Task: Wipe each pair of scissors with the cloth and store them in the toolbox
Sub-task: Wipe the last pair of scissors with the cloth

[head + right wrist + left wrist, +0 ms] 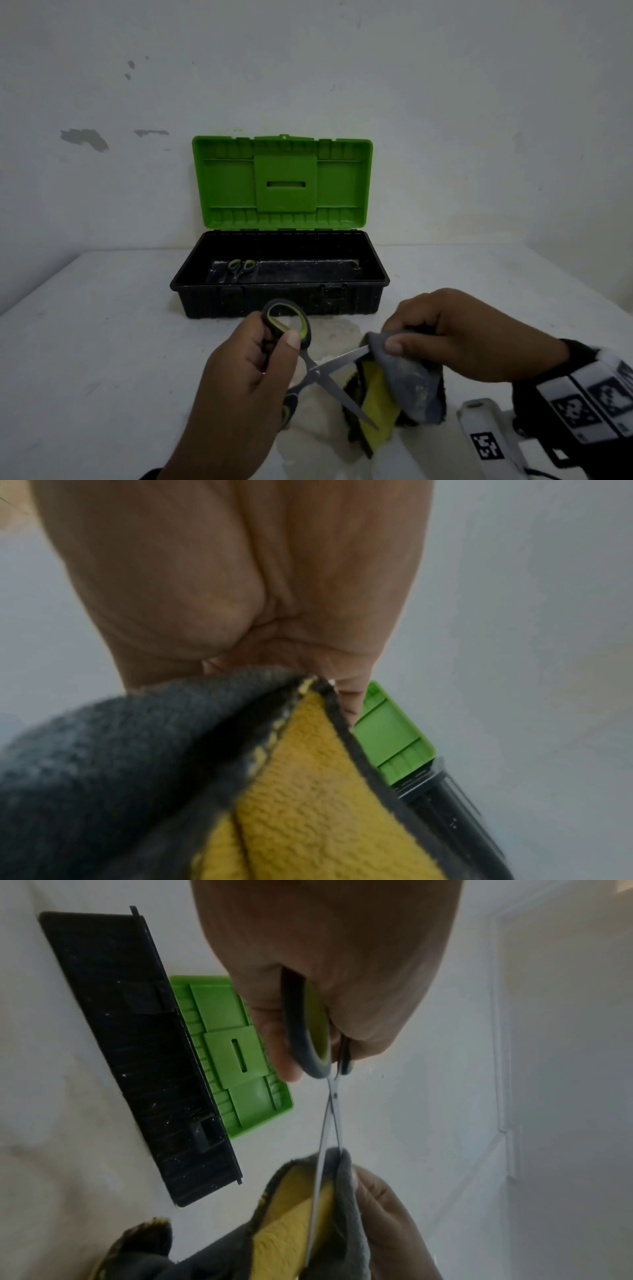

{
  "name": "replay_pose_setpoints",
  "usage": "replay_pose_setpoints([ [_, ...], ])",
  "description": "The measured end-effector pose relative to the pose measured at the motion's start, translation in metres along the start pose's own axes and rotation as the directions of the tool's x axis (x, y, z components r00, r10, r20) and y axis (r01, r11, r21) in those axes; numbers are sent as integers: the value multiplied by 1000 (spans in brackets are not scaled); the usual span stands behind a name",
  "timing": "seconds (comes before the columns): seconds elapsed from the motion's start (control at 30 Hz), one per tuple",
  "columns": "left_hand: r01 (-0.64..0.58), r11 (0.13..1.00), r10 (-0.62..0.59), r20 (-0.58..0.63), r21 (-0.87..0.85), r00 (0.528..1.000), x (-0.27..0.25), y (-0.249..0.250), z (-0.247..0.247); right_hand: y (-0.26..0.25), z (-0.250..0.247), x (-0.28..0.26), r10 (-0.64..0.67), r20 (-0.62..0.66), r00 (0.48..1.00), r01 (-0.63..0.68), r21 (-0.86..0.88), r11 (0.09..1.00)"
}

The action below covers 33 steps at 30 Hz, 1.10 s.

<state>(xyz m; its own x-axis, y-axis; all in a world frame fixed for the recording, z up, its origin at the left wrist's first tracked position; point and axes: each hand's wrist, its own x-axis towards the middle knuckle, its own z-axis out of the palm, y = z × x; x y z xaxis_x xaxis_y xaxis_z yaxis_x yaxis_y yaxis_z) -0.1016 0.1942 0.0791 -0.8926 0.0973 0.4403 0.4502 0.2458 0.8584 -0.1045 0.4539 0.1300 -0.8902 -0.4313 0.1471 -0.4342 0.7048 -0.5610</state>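
We grip open scissors in left hand, blades pointing right | right hand pinches cloth round upper blade | toolbox open beyond.

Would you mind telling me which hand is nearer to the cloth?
Right. The right hand pinches the cloth around a scissor blade, while the left hand holds the scissors by the handles, apart from it.

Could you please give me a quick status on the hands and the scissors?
Left hand grips open scissors. Right hand pinches cloth over upper blade. One pair already in toolbox. Nothing in the way.
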Motion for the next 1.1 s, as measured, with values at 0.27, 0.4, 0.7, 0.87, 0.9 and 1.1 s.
replay_pose_setpoints([
  [0.27, 265, 911, -316, -120, -315, 941, 12, 2, -11, 18, -7, -9, 174, -466, 868, -215, -35, 976],
  [0.4, 281, 897, -343, -135, -341, 930, 13, 8, 2, 6, 24, 3, 111, -599, 793, -249, -152, 957],
  [0.7, 227, 962, -257, -214, -153, 943, 4, 1, 16, -35, 79, 12, 166, -596, 786, -104, 136, 985],
  [0.87, 238, 962, -264, -241, -131, 934, 1, -4, 16, -40, 84, 10, 263, -543, 797, -75, 343, 936],
  [0.9, 252, 958, -280, -247, -140, 928, 1, -4, 16, -42, 84, 8, 273, -517, 811, -55, 397, 916],
  [1.1, 277, 940, -324, -266, -199, 908, 1, -4, 16, -40, 87, 0, 353, -393, 849, 8, 678, 735],
])
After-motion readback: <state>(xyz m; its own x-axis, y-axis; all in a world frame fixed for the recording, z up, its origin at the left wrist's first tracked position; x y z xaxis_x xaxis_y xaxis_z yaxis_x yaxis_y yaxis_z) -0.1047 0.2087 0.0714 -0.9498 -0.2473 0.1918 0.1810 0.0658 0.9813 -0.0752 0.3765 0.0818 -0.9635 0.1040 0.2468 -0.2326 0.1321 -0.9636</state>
